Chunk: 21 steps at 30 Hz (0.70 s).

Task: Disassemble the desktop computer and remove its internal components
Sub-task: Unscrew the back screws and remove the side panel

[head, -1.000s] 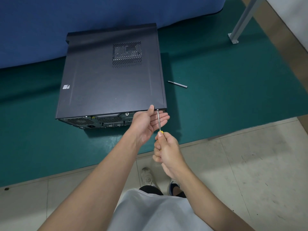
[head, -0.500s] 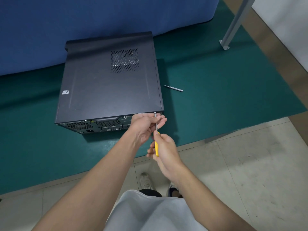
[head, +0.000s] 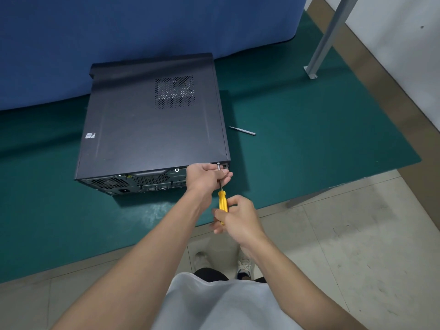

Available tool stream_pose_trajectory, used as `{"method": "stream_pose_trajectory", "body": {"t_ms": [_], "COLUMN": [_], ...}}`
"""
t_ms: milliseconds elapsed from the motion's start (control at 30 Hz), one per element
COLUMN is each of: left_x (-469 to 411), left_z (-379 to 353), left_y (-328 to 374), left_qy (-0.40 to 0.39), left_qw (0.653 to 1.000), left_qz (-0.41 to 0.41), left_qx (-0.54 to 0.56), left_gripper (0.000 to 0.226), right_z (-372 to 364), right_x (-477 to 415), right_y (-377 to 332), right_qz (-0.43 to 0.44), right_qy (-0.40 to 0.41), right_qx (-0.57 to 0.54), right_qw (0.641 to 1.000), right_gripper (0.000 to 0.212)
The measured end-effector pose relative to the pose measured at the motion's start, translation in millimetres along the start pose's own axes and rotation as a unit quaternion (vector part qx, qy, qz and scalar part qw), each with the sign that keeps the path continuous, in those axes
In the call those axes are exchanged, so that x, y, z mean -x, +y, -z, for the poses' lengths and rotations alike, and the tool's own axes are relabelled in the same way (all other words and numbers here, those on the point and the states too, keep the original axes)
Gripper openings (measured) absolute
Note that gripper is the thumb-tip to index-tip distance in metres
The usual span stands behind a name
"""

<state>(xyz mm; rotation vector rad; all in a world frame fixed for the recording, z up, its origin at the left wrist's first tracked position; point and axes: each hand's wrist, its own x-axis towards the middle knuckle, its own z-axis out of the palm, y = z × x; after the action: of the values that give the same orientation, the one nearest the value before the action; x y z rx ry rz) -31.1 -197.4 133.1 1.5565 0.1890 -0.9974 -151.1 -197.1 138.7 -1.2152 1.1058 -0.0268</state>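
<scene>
The computer (head: 147, 129) lies on its side on the green mat (head: 333, 144), its closed side panel facing up and its back, with the vents and sockets, turned toward the person. Nothing is out of it yet, so this looks like the first step: freeing the panel at the near right corner.

The left hand (head: 202, 177) rests against that corner, its fingers curled round the metal shaft of the screwdriver (head: 223, 202) close to the tip. The screw itself is hidden behind those fingers. If the tip sits crooked in the head, a turn could chew the slot or make the blade jump, and the guiding fingers are right in its path.

The right hand (head: 240, 217) grips the yellow handle from below. It holds only the lower end, so a hard twist with little push may let the tip ride out.

Once loose, the screw could drop and roll on the mat. A second slim tool (head: 242, 131) lies just right of the computer.
</scene>
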Motion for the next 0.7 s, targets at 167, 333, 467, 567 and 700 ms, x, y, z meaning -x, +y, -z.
{"method": "stream_pose_trajectory", "body": {"t_ms": [167,333,467,567,700], "left_x": [-0.9,1.6,4.6,3.9,4.3], "left_z": [-2.7,-6.1,-9.1,-7.7,-3.5], "left_y": [-0.9,-3.9,-3.7,-3.0,-1.8], "left_qy": [-0.020,0.014,0.070,0.043,-0.003], "left_qw": [0.999,1.000,0.997,0.998,0.998], "left_qz": [0.008,-0.004,-0.030,-0.021,-0.004], "left_qx": [0.045,0.016,0.003,0.037,0.059], "left_gripper": [0.008,0.005,0.013,0.013,0.010], "right_z": [24.9,8.7,4.7,17.3,20.8], "right_x": [3.5,3.5,0.4,1.7,0.4], "right_y": [-2.7,1.8,5.2,-2.4,-3.7], "right_qz": [-0.097,-0.028,-0.016,-0.074,-0.059], "right_qy": [-0.195,-0.015,0.013,-0.137,-0.124], "right_qx": [-0.285,-0.007,-0.036,-0.225,-0.176], "right_qw": [0.933,0.999,0.999,0.962,0.975], "right_gripper": [0.014,0.008,0.008,0.011,0.016]}}
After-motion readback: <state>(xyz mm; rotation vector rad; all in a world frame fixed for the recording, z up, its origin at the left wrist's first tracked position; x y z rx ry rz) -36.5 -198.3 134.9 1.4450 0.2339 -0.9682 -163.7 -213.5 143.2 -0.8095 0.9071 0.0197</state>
